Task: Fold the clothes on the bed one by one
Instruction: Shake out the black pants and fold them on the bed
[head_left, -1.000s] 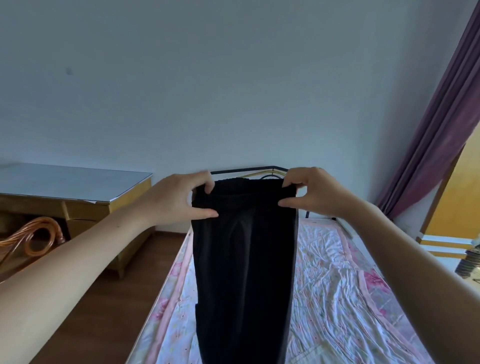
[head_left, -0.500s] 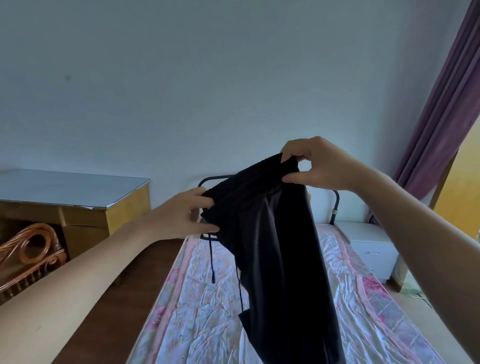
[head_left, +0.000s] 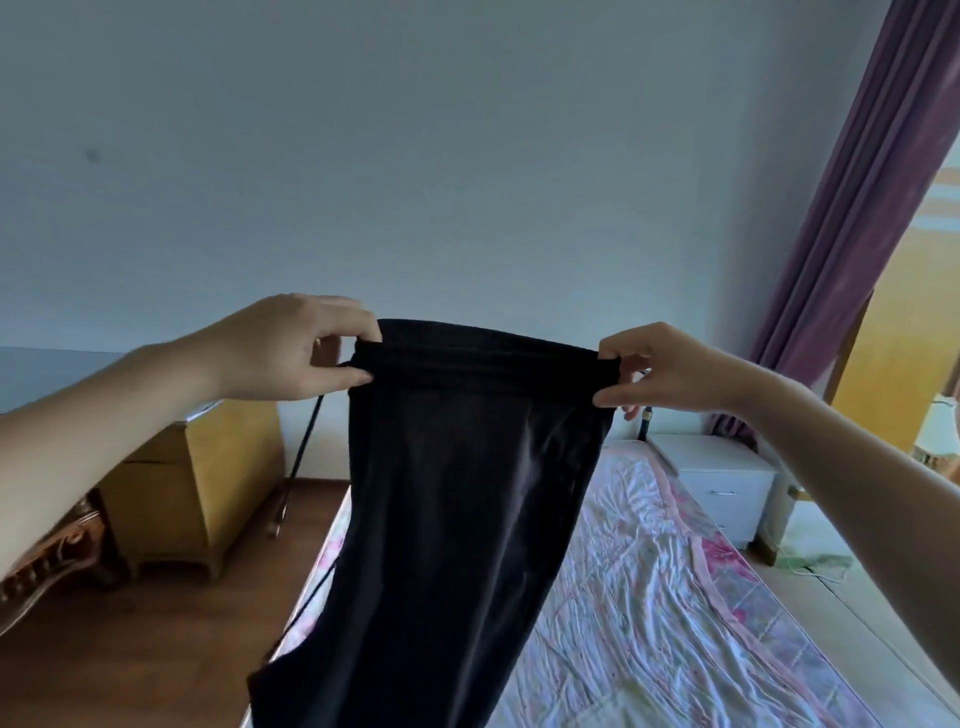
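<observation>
Both hands pinch the black trousers (head_left: 457, 509) by the waistband: left hand (head_left: 291, 353) at one end, right hand (head_left: 665, 371) at the other; trousers hang above the bed (head_left: 675, 571); drawstring (head_left: 301, 457) dangles beside them.
</observation>
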